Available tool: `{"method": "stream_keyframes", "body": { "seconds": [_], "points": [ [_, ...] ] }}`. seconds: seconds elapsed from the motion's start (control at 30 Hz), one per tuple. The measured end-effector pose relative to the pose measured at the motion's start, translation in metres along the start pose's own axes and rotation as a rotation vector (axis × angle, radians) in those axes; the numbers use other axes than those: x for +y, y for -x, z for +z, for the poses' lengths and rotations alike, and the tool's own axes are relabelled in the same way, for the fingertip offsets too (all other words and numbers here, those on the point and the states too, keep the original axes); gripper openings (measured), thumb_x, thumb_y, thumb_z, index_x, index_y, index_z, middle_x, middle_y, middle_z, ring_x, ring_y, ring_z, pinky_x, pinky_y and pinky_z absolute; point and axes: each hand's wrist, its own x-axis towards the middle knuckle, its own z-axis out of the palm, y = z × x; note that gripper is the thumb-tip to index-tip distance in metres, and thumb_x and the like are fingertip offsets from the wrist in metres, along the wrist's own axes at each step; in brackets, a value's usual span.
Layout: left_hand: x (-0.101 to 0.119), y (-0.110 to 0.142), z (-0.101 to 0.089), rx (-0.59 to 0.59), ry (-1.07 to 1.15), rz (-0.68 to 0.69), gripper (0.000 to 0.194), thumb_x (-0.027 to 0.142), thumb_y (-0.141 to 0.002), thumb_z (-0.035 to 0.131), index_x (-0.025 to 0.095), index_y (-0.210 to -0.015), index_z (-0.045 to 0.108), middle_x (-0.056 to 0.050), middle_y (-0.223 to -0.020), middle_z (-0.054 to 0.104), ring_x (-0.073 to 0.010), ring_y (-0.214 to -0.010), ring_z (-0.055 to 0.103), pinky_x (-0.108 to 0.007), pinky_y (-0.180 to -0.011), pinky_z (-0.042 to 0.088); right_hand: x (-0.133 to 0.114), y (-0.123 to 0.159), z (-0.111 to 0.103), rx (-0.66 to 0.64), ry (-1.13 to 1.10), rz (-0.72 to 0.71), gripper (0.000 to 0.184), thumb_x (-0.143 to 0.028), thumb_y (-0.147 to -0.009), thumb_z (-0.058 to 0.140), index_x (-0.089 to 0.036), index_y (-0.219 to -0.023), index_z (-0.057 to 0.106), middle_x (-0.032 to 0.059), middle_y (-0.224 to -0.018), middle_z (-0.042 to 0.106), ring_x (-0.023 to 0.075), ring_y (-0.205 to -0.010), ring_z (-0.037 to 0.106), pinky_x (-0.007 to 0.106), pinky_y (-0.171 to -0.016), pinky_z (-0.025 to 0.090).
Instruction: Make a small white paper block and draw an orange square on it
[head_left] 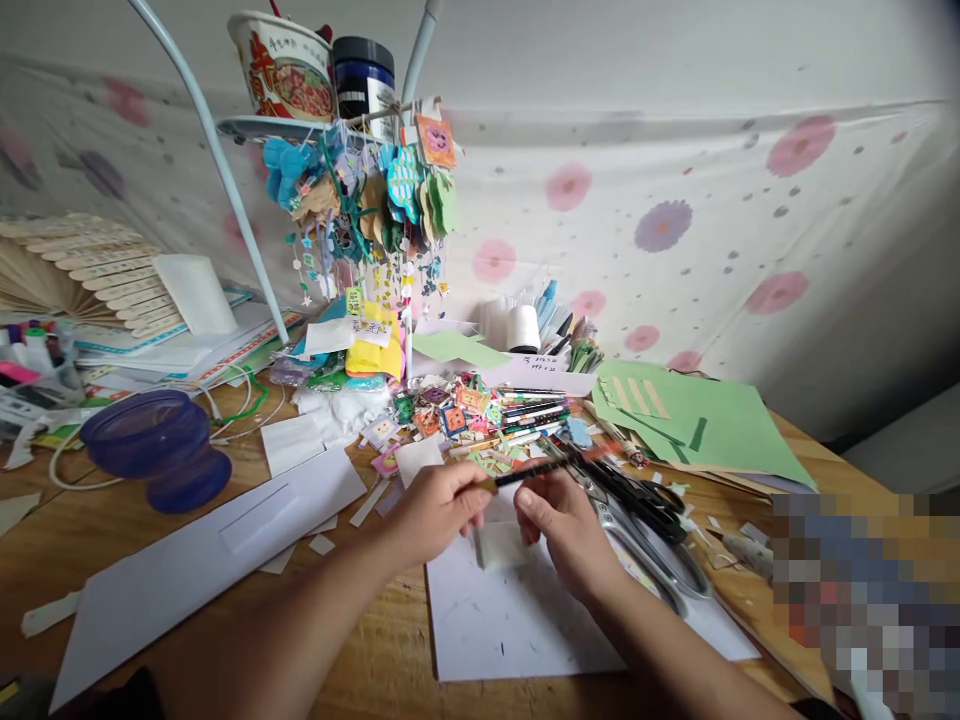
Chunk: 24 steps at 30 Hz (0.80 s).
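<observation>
My left hand (442, 510) pinches the near end of a slim dark pen (532, 468), which points right and slightly up; its reddish far end is smeared. Just beneath the pen, my right hand (566, 525) has its fingers curled towards the thumb. Whether it touches the pen or holds something small, I cannot make out. Below both hands a small pale square piece (504, 547) lies on a white sheet (517, 625) marked with a few dark strokes.
Scissors (652, 500) with black and grey handles lie right of my right hand. Small coloured paper pieces (454, 415) and several pens (532, 410) are heaped behind. Green paper (720, 415) lies back right, a blue bowl (154, 445) left, and a long white strip (202, 560) before it.
</observation>
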Motion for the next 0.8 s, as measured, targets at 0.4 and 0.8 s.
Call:
{"method": "stream_keyframes", "body": {
  "seconds": [0.4,0.8],
  "points": [
    [0.012,0.007,0.005,-0.212,-0.540,0.294,0.030,0.032,-0.096,0.042,0.019,-0.079,0.063,-0.003,-0.076,0.068,-0.0179,-0.075,0.061,-0.028,-0.068,0.041,-0.008,0.008,0.006,-0.111,-0.329,0.294,0.033,-0.044,-0.071,0.075,-0.017,-0.060,0.062,-0.0008,-0.043,0.058,0.0092,-0.034,0.048,0.019,-0.035,0.034],
    [-0.005,-0.004,-0.011,-0.161,-0.244,-0.015,0.026,0.031,-0.091,0.040,0.019,-0.080,0.060,0.000,-0.066,0.063,-0.0114,-0.053,0.053,-0.024,-0.056,0.038,-0.029,-0.001,-0.033,0.104,-0.422,0.081,0.017,-0.026,-0.072,0.070,-0.020,-0.061,0.059,-0.0046,-0.047,0.052,0.0077,-0.038,0.043,0.020,-0.037,0.036]
  ]
}}
